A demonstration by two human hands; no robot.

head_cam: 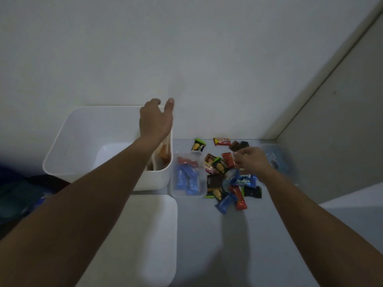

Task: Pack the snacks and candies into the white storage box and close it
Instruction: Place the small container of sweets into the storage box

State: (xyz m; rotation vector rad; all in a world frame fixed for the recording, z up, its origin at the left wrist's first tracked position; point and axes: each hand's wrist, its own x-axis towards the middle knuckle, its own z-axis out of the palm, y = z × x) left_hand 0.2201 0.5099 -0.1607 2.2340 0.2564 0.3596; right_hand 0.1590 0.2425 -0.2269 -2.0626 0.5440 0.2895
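Note:
The white storage box (62, 141) stands open at the left, with some orange snacks (163, 155) in its right inner part. My left hand (155, 119) hovers over the box's far right corner, fingers apart and holding nothing. Its white lid (145, 235) lies flat in front of the box. A pile of wrapped candies and snacks (226, 179) lies to the right. My right hand (251, 160) is down on that pile, its fingers pinched around small candies. A clear tray (187, 179) with blue and red packets sits between box and pile.
A clear container with a blue lid (275, 158) sits at the back right by the wall corner. Loose candies (221, 141) lie near the wall. Dark bags (18, 195) are on the floor at the left. A white wall rises straight behind everything.

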